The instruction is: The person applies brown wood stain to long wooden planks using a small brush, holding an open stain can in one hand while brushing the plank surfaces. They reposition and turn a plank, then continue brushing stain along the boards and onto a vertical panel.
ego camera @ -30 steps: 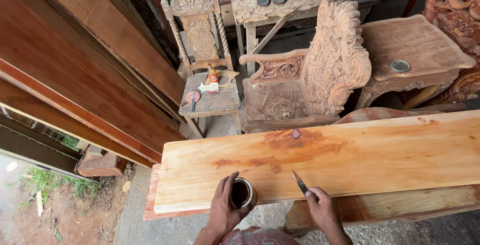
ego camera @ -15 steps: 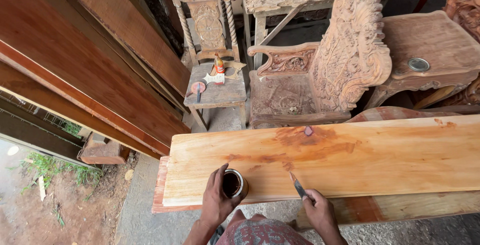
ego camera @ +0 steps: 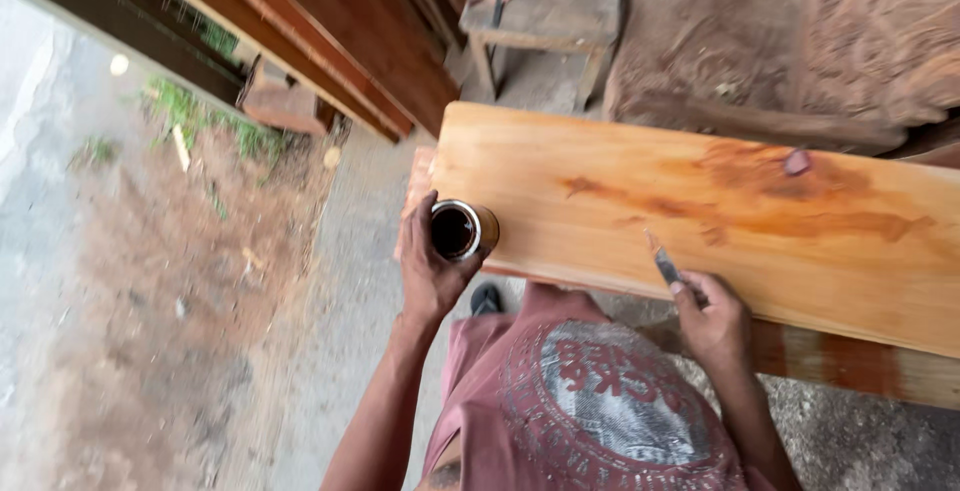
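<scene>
- L hand (ego camera: 432,271): fingers wrapped round small tin of dark stain (ego camera: 458,230).
- R hand (ego camera: 712,319): fingers pinch thin brush (ego camera: 661,260), tip on plank (ego camera: 600,166).
- Plank glossy w/ reddish patches; seems mostly coated.

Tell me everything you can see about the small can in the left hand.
The small can is a round metal tin, open on top, with dark brown liquid inside. The left hand grips it from the side and holds it upright at the near left edge of the long pale wooden plank. Whether it rests on the wood is unclear.
</scene>
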